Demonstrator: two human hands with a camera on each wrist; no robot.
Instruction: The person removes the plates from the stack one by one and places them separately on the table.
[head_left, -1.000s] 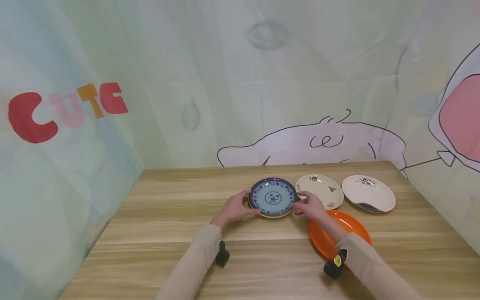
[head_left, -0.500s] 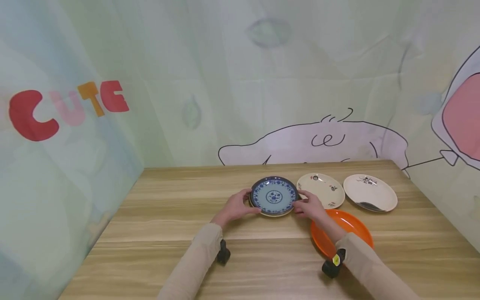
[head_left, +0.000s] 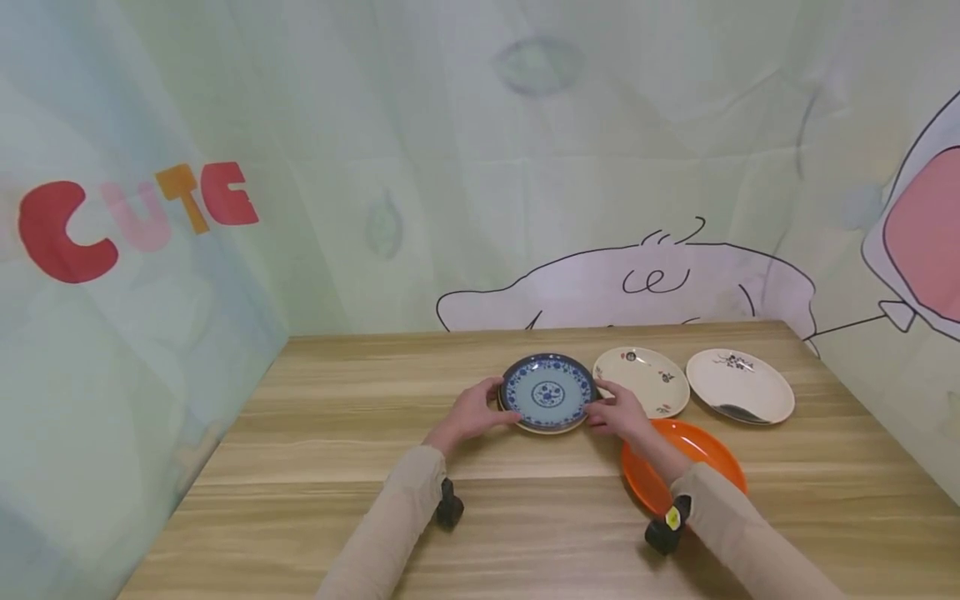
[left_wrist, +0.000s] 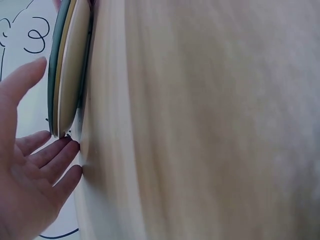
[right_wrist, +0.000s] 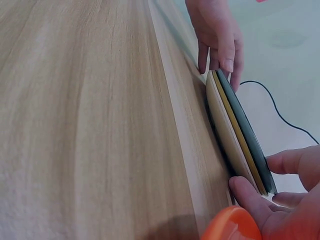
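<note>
A stack of plates (head_left: 547, 392) stands on the table, topped by a blue floral plate with a dark rim. From the side, a yellowish edge and a cream plate (left_wrist: 75, 65) show beneath the top one. At the stack's left, my left hand (head_left: 472, 412) touches the rim with its fingertips; its fingers are extended and the thumb stands apart in the left wrist view. Opposite, my right hand (head_left: 618, 411) holds the right rim, thumb and fingers around the edge (right_wrist: 262, 182). The stack's underside is hidden.
A cream plate with small motifs (head_left: 641, 383) lies right of the stack. Farther right is a white plate (head_left: 738, 387) with a dark patch. Under my right forearm sits an orange plate (head_left: 705, 454). A printed curtain (head_left: 360, 208) rises behind the wooden table (head_left: 322, 450).
My left thumb has lifted slightly off the near rim. The stack and my right hand have stayed in place; the view shifted a little early on.
</note>
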